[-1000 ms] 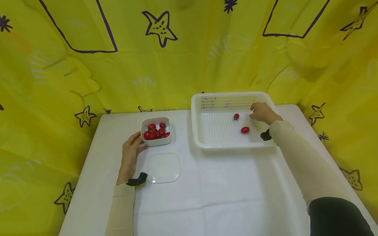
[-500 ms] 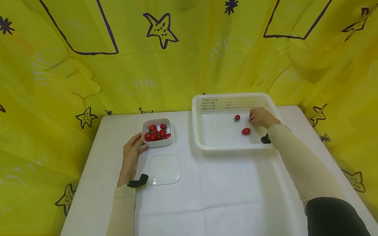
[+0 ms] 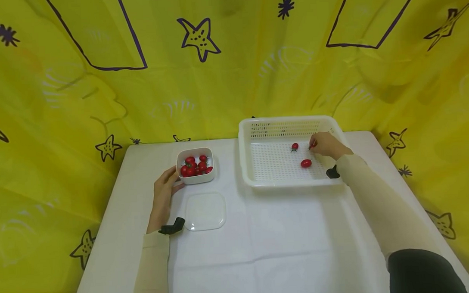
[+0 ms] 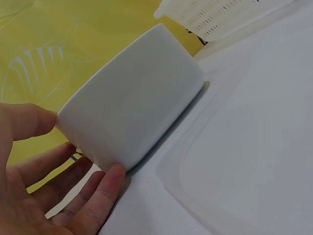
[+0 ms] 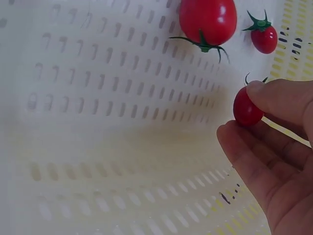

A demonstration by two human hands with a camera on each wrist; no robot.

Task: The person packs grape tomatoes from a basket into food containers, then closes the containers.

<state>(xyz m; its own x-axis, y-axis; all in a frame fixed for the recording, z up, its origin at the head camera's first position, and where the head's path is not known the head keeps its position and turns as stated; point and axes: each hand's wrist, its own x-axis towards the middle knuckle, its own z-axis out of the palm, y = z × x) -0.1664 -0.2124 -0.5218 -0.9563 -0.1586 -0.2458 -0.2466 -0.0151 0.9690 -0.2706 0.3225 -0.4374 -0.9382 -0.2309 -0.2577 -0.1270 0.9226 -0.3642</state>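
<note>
In the head view, my left hand (image 3: 163, 194) holds a small white container (image 3: 197, 179) by its near-left corner. Several red cherry tomatoes (image 3: 190, 166) lie inside. The left wrist view shows its fingertips against the outer wall of the container (image 4: 132, 93). My right hand (image 3: 327, 145) reaches into a white perforated basket (image 3: 274, 173). Between thumb and fingers it pinches a cherry tomato (image 5: 247, 107) with a green stem. Two more cherry tomatoes lie on the basket floor: a larger one (image 5: 208, 19) and a smaller one (image 5: 264, 39).
A translucent square lid (image 3: 205, 211) lies flat on the white-covered table (image 3: 284, 231), in front of the container. Behind the table hangs a yellow curtain (image 3: 232, 86) with starfish drawings, which also runs along both sides.
My right hand has closed its fingertips on the cherry tomato at the right of the basket. The left hand stays at the container.
</note>
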